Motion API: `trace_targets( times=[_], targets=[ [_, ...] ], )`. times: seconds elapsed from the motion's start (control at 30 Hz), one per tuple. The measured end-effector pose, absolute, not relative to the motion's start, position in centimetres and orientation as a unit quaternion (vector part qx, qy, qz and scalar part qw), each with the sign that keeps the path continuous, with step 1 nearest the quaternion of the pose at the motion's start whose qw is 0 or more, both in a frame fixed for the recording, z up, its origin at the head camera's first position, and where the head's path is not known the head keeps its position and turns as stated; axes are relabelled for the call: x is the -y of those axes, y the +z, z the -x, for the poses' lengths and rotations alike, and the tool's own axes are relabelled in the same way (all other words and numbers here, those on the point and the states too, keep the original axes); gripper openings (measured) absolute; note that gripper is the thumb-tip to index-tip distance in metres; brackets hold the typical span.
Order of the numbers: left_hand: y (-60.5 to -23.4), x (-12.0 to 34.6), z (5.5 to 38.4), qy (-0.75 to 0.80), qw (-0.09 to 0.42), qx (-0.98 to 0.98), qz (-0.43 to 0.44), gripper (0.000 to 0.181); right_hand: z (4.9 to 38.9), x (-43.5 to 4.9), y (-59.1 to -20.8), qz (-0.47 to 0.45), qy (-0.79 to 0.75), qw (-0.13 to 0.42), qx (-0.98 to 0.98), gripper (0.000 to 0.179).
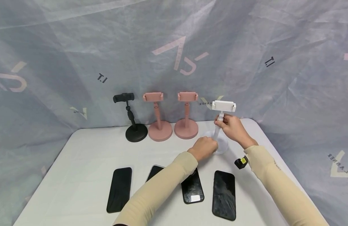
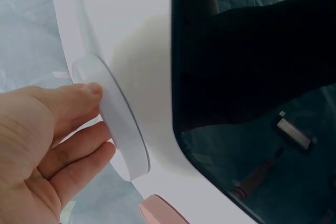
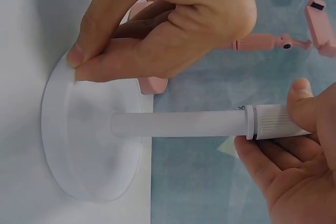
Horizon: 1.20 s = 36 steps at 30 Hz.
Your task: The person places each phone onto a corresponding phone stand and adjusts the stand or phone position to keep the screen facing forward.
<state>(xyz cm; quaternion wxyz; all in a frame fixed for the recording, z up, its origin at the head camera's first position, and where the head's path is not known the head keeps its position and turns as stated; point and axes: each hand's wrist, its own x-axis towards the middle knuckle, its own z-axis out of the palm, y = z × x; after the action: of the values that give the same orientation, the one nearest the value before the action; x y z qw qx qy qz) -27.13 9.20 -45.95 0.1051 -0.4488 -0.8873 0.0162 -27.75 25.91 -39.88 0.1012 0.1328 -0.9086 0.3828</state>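
A white phone stand (image 1: 224, 106) stands at the right of the table, its clamp level on top of a straight stem. My left hand (image 1: 204, 147) pinches the edge of its round base (image 3: 105, 166) between thumb and fingers. Higher up, the thumb and fingers of my right hand (image 1: 232, 127) hold the ribbed collar (image 3: 275, 121) on the stem. In the left wrist view, the left fingertips press against the side of the white base (image 2: 122, 119). The clamp holds no phone.
Left of the white stand are two pink phone stands (image 1: 186, 128) (image 1: 160, 131) and a black one (image 1: 136, 133). Several dark phones lie nearer on the white table (image 1: 78, 175), including one (image 1: 224, 195) at right; my left forearm covers parts of others. Printed grey fabric (image 1: 174, 37) hangs behind.
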Motion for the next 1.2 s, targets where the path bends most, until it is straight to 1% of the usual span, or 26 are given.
trace_targets(
  times=[0.23, 0.4, 0.7, 0.93, 1.2],
  targets=[
    [-45.9, -9.3, 26.8, 0.011, 0.08, 0.886, 0.457, 0.025, 27.1, -26.1, -40.0, -0.141, 0.377, 0.119, 0.908, 0.021],
    [-45.8, -9.2, 26.7, 0.002, 0.062, 0.882, 0.467, 0.028, 26.8, -26.2, -40.2, -0.13, 0.368, 0.117, 0.913, 0.021],
    [-45.8, -8.9, 26.8, -0.008, 0.067, 0.879, 0.471, 0.03, 26.9, -26.3, -39.8, -0.125, 0.363, 0.108, 0.917, 0.025],
    [-45.7, -8.9, 27.0, -0.008, 0.064, 0.88, 0.471, 0.027, 26.6, -26.5, -39.5, -0.121, 0.36, 0.107, 0.919, 0.029],
    [-45.8, -9.0, 26.6, -0.002, 0.059, 0.882, 0.467, 0.029, 26.3, -26.8, -39.5, -0.116, 0.366, 0.092, 0.919, 0.027]
  ],
)
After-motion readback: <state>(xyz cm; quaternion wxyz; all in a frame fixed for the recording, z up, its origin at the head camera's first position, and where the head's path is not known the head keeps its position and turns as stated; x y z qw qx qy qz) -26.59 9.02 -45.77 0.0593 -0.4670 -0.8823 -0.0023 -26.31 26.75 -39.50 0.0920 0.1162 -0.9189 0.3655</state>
